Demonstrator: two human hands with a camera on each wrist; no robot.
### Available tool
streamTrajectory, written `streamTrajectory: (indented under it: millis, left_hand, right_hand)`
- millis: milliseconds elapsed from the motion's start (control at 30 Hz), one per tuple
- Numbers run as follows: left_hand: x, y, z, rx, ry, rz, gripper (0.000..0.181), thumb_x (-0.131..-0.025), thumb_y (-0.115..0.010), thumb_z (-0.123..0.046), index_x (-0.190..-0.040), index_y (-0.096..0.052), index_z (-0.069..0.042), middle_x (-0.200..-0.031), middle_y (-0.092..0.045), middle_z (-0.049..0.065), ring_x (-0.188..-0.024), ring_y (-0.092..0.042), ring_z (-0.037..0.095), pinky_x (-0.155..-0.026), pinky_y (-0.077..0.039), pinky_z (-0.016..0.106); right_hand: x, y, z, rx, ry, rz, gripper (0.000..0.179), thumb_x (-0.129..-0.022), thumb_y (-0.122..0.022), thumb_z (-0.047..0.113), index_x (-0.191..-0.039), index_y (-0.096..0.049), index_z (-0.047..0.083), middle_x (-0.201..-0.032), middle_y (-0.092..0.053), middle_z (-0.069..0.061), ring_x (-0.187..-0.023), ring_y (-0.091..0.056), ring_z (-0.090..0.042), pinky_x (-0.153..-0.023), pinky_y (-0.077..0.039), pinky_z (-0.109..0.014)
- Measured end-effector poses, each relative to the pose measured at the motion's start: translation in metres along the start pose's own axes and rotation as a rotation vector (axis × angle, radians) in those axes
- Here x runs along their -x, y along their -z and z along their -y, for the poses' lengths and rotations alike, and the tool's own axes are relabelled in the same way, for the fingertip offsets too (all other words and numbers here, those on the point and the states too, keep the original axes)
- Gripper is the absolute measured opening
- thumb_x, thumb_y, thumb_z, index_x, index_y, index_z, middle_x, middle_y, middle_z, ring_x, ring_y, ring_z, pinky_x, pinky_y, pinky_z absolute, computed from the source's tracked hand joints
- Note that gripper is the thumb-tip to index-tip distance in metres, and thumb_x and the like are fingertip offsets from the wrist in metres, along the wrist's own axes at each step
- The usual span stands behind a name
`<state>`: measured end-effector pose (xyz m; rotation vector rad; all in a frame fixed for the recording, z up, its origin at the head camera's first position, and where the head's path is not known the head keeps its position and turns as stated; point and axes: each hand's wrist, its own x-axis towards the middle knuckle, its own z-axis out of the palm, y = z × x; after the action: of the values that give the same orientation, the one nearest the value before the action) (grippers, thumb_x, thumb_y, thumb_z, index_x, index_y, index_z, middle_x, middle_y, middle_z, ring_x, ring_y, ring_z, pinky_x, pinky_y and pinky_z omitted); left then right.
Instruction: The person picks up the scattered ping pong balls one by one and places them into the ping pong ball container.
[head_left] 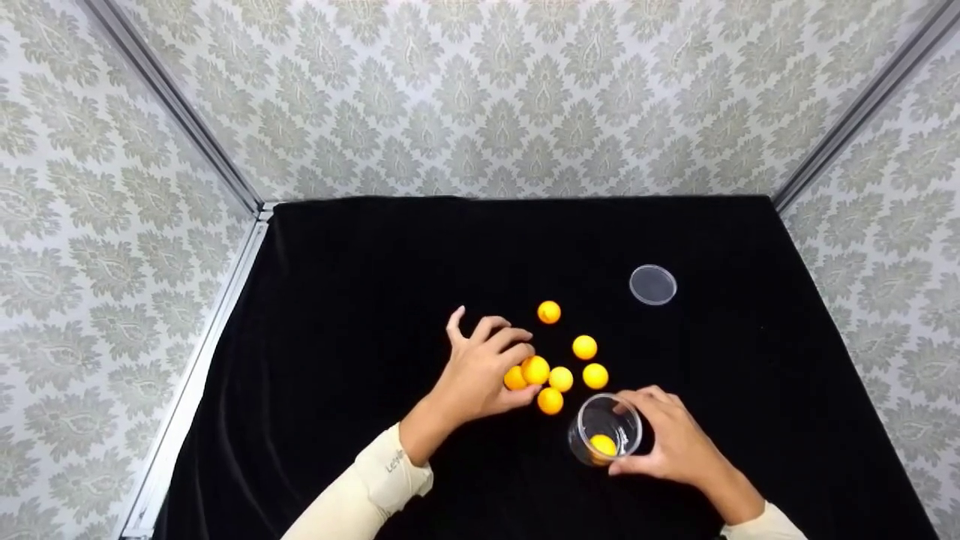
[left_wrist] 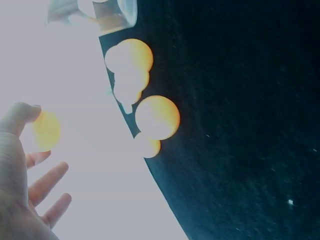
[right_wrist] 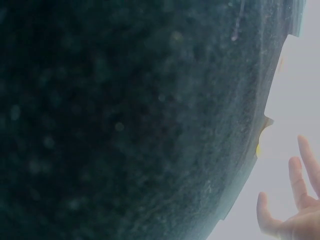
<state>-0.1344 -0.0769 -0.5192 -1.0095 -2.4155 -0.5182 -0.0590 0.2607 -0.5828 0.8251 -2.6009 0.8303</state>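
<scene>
The left hand (head_left: 476, 373) pinches an orange ball (head_left: 535, 370) about midway between the worktop's (head_left: 390, 262) side edges; likely light and quick to roll, it suits a gentle hold. Nearer the right edge, the right hand (head_left: 673, 441) grips a clear cup (head_left: 611, 418), probably thin-walled, best held round its side.

The left sleeve (head_left: 341, 495) is cream, wrinkled near its cuff (head_left: 417, 474). Small dark lettering (head_left: 394, 460) runs just beside that cuff. The right sleeve (head_left: 763, 526) is cream too.
</scene>
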Motion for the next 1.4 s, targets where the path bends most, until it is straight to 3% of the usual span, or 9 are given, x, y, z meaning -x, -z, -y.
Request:
streamTrajectory:
  millis: [367,667,1400]
  left_hand:
    - [-0.01,0.0,-0.019,0.01,-0.035,0.013,0.041,-0.078,-0.073,-0.059,-0.103,-0.072,-0.026,-0.125,-0.068,-0.009,-0.119,-0.054,0.022,-0.106,-0.017,0.079]
    - [-0.017,-0.005,-0.042,0.044,-0.109,0.002,0.045,-0.081,-0.07,-0.062,-0.106,-0.073,-0.025,-0.126,-0.069,-0.007,-0.121,-0.054,0.022,-0.105,-0.02,0.079]
    - [-0.021,-0.02,-0.078,0.066,-0.175,0.097,0.047,-0.082,-0.065,-0.065,-0.11,-0.072,-0.028,-0.128,-0.066,-0.009,-0.125,-0.052,0.019,-0.109,-0.02,0.076]
  right_hand:
    - [0.0,0.0,0.0,0.0,0.006,-0.003,0.101,-0.047,-0.093,0.065,-0.134,-0.063,0.023,-0.108,-0.069,0.017,-0.101,-0.061,-0.009,-0.084,-0.047,-0.045]
    - [0.0,0.0,0.0,0.008,0.005,-0.001,0.098,-0.051,-0.09,0.069,-0.133,-0.064,0.023,-0.109,-0.068,0.02,-0.101,-0.06,-0.009,-0.083,-0.047,-0.043]
    - [-0.001,-0.001,-0.001,0.015,0.019,-0.01,0.098,-0.05,-0.091,0.069,-0.13,-0.065,0.018,-0.118,-0.068,0.012,-0.103,-0.061,-0.011,-0.083,-0.048,-0.045]
